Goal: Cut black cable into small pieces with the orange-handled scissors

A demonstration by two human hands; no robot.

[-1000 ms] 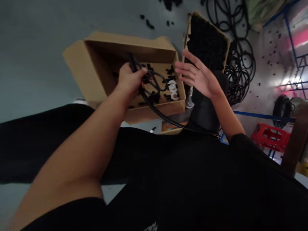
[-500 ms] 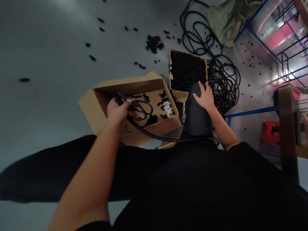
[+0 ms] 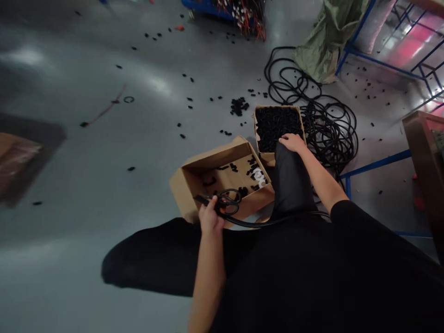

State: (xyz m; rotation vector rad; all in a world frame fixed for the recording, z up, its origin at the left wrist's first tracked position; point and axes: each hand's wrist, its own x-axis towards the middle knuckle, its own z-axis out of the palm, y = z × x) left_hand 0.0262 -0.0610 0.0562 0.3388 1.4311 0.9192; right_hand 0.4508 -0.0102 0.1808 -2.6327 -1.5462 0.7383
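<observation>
My left hand (image 3: pixel 212 216) is closed around a black cable (image 3: pixel 249 224), whose thick end sticks out to the left past my fingers. The cable runs right across my lap. Thin black loops (image 3: pixel 233 196) with a bit of orange show beside the hand; I cannot tell whether they are scissor handles or coiled cord. Behind them lies an open cardboard box (image 3: pixel 222 155) with scattered black pieces and white rings (image 3: pixel 259 175). My right hand (image 3: pixel 293 141) rests on top of my knee, fingers extended and holding nothing visible, at the near edge of a smaller box (image 3: pixel 267 156) full of small black parts (image 3: pixel 275 125).
Tangled black hose (image 3: pixel 329 129) lies on the floor right of the smaller box. A green sack (image 3: pixel 319 51) leans by a blue metal frame (image 3: pixel 378 164). A pile of black pieces (image 3: pixel 239 106) and many loose ones dot the floor. A blue cart (image 3: pixel 208 8) stands far back.
The view has shifted, showing more floor at the left and back. My left hand has come nearer my lap with the cable still in it. My right hand's fingers, spread before, are now closer together.
</observation>
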